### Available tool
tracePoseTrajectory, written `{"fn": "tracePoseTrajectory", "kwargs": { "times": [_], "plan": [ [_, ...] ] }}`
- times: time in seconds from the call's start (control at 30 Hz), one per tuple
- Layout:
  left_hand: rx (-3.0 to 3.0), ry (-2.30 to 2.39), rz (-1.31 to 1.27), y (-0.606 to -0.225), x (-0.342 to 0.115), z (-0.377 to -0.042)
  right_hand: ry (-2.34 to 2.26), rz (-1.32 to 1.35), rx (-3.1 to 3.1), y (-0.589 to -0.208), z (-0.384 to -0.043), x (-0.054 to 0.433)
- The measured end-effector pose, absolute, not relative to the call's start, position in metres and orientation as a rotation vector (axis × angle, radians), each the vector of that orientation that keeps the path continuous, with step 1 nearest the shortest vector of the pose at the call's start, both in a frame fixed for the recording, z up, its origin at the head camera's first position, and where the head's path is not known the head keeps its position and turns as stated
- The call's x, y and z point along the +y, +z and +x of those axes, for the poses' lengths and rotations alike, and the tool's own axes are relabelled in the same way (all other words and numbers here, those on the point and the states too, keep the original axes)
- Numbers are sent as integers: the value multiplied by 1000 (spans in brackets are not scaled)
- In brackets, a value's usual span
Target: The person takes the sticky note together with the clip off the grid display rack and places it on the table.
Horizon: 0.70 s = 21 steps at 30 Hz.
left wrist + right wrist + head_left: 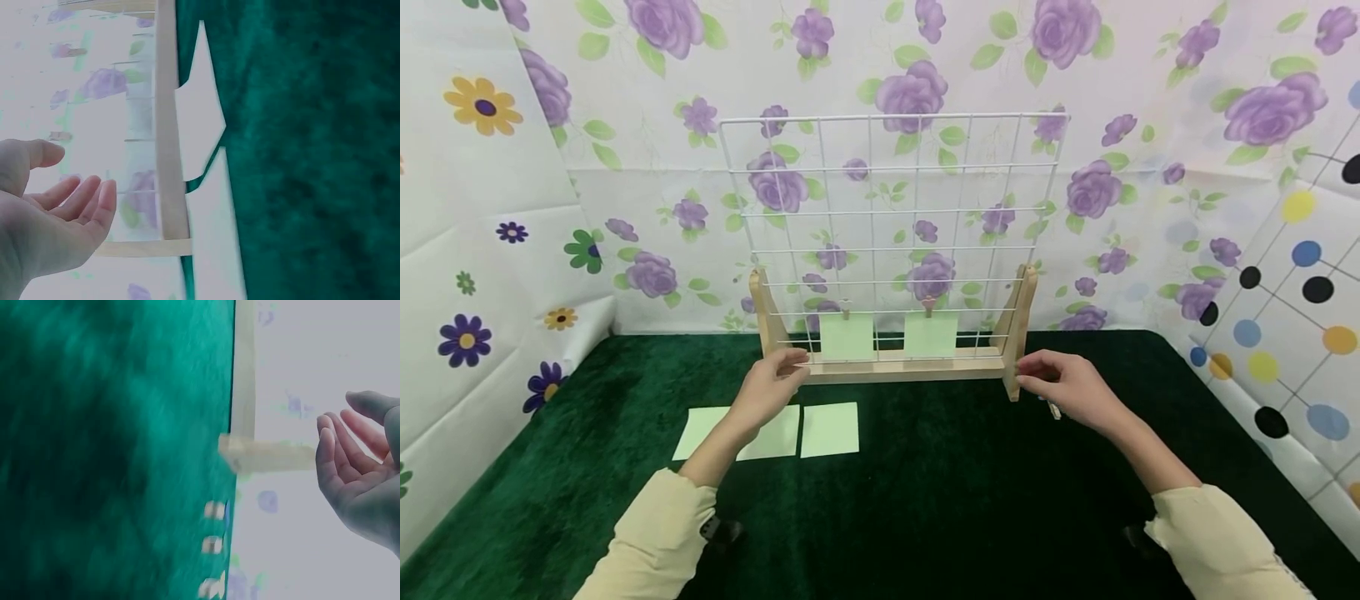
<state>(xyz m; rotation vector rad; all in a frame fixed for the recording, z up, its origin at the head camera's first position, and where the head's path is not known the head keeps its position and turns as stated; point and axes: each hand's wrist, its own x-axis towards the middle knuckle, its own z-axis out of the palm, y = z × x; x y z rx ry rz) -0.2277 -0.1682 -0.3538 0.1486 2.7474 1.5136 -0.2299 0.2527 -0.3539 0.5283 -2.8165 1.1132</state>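
Observation:
A white wire grid (893,167) stands upright in a wooden base (880,372). Two pale green paper squares hang low on it: the left square (847,337) by a small wooden clothespin (846,315), the right square (931,335) by a reddish clothespin (928,304). My left hand (769,387) is at the base's left end, thumb and fingers apart and holding nothing in the left wrist view. Beside the right wooden leg (1021,333) is my right hand (1071,387). In the right wrist view its fingers are loosely bent around nothing.
More pale green paper squares lie in a row on the dark green cloth (925,500), the rightmost square (830,430) in full view, others partly behind my left arm. Several small clothespins (212,544) lie right of the stand. Flower-patterned sheets (1150,100) enclose the back and sides.

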Motion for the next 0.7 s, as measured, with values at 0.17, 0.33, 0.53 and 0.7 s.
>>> {"fn": "tracePoseTrajectory", "kwargs": {
  "times": [0.17, 0.33, 0.53, 0.7],
  "plan": [
    [2739, 1559, 171, -340, -170, -230, 1128, 576, -2760, -350, -232, 230],
    [2710, 1621, 187, -332, -166, -234, 1150, 584, -2726, -343, -237, 207],
    [2708, 1682, 144, -331, -149, -240, 1254, 624, -2681, -335, -247, 179],
    [2714, 1727, 115, -328, -135, -246, 1279, 662, -2668, -327, -254, 153]
  ]
}}
